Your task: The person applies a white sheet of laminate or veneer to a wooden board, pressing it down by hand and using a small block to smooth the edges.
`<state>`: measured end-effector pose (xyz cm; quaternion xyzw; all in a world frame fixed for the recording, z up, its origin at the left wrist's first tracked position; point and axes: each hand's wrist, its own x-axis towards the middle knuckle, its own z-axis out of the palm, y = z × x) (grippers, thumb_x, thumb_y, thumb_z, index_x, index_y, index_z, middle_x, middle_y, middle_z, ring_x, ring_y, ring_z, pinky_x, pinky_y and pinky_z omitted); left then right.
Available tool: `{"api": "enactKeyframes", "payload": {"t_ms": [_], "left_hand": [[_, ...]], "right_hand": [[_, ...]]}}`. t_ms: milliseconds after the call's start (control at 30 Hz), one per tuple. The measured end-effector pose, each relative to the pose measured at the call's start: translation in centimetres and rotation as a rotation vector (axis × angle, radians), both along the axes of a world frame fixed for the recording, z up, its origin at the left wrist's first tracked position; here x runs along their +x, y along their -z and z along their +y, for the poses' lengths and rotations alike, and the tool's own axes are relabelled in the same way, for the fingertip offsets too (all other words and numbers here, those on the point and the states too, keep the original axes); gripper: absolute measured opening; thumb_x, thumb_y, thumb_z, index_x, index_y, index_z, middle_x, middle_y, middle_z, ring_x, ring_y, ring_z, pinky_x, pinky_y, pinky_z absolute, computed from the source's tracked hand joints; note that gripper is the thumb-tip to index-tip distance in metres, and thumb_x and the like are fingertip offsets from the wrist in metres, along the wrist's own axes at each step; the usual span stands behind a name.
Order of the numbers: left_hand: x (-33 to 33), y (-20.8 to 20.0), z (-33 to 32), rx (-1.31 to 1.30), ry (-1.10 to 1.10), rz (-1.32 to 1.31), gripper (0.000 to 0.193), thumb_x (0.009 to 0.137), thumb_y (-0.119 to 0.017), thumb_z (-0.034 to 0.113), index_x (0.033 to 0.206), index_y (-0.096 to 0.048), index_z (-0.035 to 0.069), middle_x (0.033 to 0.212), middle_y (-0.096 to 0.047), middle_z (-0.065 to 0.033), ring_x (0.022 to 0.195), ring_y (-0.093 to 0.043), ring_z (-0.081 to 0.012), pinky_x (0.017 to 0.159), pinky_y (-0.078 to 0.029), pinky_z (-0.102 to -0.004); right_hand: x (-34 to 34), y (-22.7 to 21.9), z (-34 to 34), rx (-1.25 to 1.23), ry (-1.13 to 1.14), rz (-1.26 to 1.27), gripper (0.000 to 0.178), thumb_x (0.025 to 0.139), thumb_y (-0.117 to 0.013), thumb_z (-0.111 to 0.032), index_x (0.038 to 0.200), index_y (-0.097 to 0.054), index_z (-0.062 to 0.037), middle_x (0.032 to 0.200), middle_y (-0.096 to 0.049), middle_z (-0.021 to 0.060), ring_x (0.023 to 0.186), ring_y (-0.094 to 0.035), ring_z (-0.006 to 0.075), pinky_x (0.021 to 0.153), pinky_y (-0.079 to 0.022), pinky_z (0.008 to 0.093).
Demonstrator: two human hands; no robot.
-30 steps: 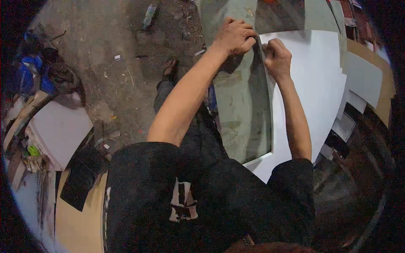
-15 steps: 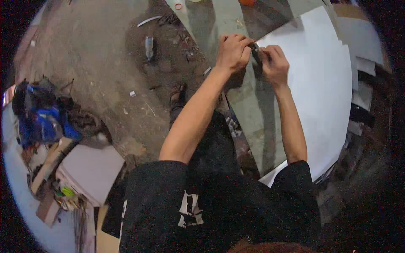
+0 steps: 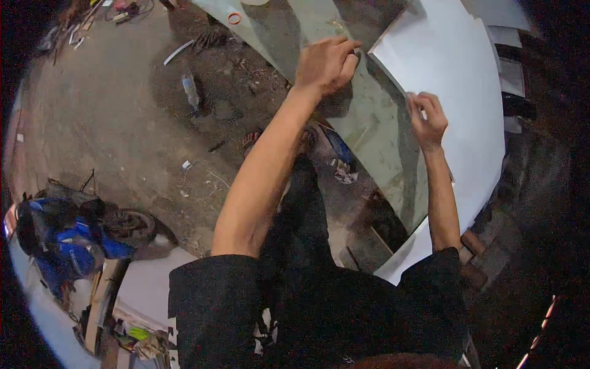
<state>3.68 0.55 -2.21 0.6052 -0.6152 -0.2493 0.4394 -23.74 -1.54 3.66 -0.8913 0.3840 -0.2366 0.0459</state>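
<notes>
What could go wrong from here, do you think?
The right hand is at the white panel's edge, so a scraped finger seems possible. The clear bottle lies on the floor ahead and left of the feet; it might trip the person.
</notes>
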Motion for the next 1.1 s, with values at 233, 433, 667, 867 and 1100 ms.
{"api": "enactKeyframes", "payload": {"t_ms": [233,433,667,867,1100], "left_hand": [[-0.1,0.6,-0.1,-0.102,-0.004,-0.037,0.033,0.085,-0.050,0.023,0.107,-0.072,0.014,0.098,-0.069,-0.0102,0.094,-0.066,-0.0328,0.082,-0.054,-0.0455],[-0.1,-0.5,0.1,-0.078,0.023,-0.046,0.033,0.084,-0.050,0.023,0.106,-0.072,0.013,0.098,-0.069,-0.0104,0.093,-0.066,-0.0335,0.083,-0.052,-0.0454],[0.1,-1.9,1.1,-0.018,0.033,-0.093,0.033,0.085,-0.050,0.025,0.108,-0.072,0.014,0.098,-0.068,-0.0134,0.094,-0.065,-0.0342,0.083,-0.052,-0.0446],[-2.0,-3.1,0.9,0.067,-0.212,-0.021,0.034,0.092,-0.053,0.036,0.107,-0.071,0.012,0.094,-0.070,-0.0126,0.093,-0.065,-0.0340,0.083,-0.051,-0.0442],[-4.1,-2.4,1.8,0.013,-0.436,-0.201,0.036,0.092,-0.054,0.044,0.102,-0.072,0.013,0.086,-0.070,-0.0126,0.083,-0.066,-0.0328,0.075,-0.048,-0.0451]], "right_hand": [[9.1,-0.2,-4.2,0.150,-0.011,-0.112,0.011,0.081,-0.074,-0.006,0.091,-0.069,-0.0031,0.086,-0.064,0.0100,0.070,-0.063,0.0223,0.063,-0.051,0.0306],[0.3,-0.3,0.5,0.148,0.100,-0.019,0.010,0.081,-0.070,-0.003,0.091,-0.069,-0.0039,0.086,-0.064,0.0098,0.072,-0.064,0.0236,0.064,-0.052,0.0326],[-3.9,-4.9,-1.4,0.245,0.395,-0.277,0.007,0.082,-0.074,-0.008,0.090,-0.072,-0.0062,0.081,-0.069,0.0078,0.075,-0.065,0.0154,0.066,-0.051,0.0278],[-0.9,-1.8,-7.9,0.296,0.156,-0.179,0.009,0.083,-0.073,-0.009,0.090,-0.071,-0.0047,0.083,-0.069,0.0069,0.074,-0.066,0.0178,0.069,-0.052,0.0290],[-6.7,-3.7,1.7,0.558,-0.282,-0.087,0.013,0.077,-0.068,0.006,0.086,-0.069,-0.0027,0.085,-0.067,0.0082,0.076,-0.067,0.0212,0.068,-0.055,0.0312]]}}
